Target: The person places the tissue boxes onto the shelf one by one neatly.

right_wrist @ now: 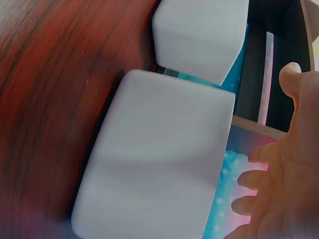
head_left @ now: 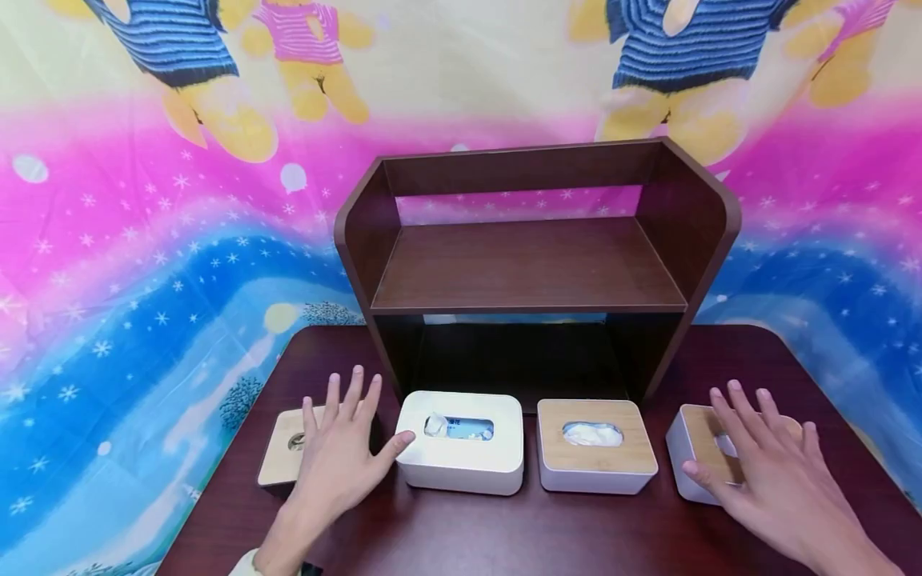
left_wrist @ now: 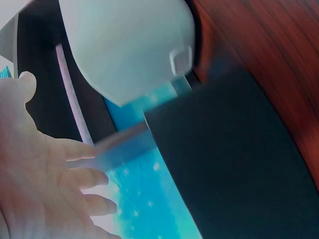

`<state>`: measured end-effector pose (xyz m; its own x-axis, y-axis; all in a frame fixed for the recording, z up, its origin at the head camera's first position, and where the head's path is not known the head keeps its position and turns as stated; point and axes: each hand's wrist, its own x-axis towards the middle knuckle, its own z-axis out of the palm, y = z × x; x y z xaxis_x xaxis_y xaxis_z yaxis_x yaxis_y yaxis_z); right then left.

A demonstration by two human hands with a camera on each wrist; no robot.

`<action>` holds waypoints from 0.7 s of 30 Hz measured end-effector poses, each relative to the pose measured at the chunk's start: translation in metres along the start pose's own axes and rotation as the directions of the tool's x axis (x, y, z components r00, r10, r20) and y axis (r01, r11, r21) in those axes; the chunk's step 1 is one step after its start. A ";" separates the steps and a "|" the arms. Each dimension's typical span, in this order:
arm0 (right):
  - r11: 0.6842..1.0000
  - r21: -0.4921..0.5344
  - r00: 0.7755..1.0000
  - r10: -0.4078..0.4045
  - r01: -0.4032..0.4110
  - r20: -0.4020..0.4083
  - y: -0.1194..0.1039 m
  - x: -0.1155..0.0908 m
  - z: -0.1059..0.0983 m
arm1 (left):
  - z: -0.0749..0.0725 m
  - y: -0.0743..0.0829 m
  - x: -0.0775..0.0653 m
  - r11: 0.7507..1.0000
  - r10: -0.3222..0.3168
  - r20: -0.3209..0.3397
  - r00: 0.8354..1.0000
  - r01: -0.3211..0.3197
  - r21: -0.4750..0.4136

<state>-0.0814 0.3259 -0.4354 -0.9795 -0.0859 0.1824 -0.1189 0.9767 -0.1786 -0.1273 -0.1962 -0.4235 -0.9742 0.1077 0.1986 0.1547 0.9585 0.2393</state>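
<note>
Four tissue boxes would be several; they stand in a row across the table front. My left hand point(head_left: 338, 456), fingers spread, hovers over the leftmost one, a dark tissue box point(head_left: 277, 460) with a light wooden lid; its thumb tip is near the all-white tissue box point(head_left: 461, 468). Right of that is a white tissue box with a wooden lid point(head_left: 594, 460), tissue showing in its slot. Above the rightmost wooden-lidded tissue box point(head_left: 695, 436) my right hand point(head_left: 778, 472) is spread, partly hiding it. In the wrist views both palms appear apart from the boxes, holding nothing.
Behind the row stands a dark brown two-tier shelf point(head_left: 529, 264) on the dark red wooden table point(head_left: 490, 536). A colourful cloth point(head_left: 144, 320) with bears and snowflakes hangs behind and around the table.
</note>
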 end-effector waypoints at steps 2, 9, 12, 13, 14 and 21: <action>0.999 0.015 0.999 -0.028 0.029 -0.020 -0.003 0.000 0.001 | 0.003 0.008 0.000 1.000 0.016 -0.010 1.000 -0.016 -0.010; 0.996 0.076 0.999 -0.047 0.045 0.023 -0.017 0.004 0.007 | 0.013 0.034 0.001 0.995 0.080 -0.024 0.997 -0.081 -0.050; 0.995 0.089 0.998 -0.037 0.032 0.052 -0.023 0.005 0.009 | 0.016 0.047 0.002 0.991 0.106 -0.012 0.994 -0.107 -0.075; 0.995 0.097 0.998 -0.040 0.035 0.051 -0.026 0.005 0.010 | 0.017 0.051 0.003 0.989 0.115 -0.011 0.993 -0.116 -0.089; 0.994 0.106 0.998 -0.045 0.039 0.049 -0.028 0.005 0.012 | 0.018 0.055 0.003 0.987 0.125 -0.009 0.992 -0.125 -0.105; 0.982 0.178 0.997 -0.064 0.056 0.039 -0.041 0.005 0.016 | 0.021 0.087 0.006 0.961 0.197 -0.011 0.980 -0.195 -0.195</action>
<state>-0.0842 0.2825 -0.4421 -0.9754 -0.1557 0.1558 -0.2007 0.9198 -0.3371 -0.1230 -0.1062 -0.4215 -0.9227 0.2913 0.2527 0.3711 0.8489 0.3763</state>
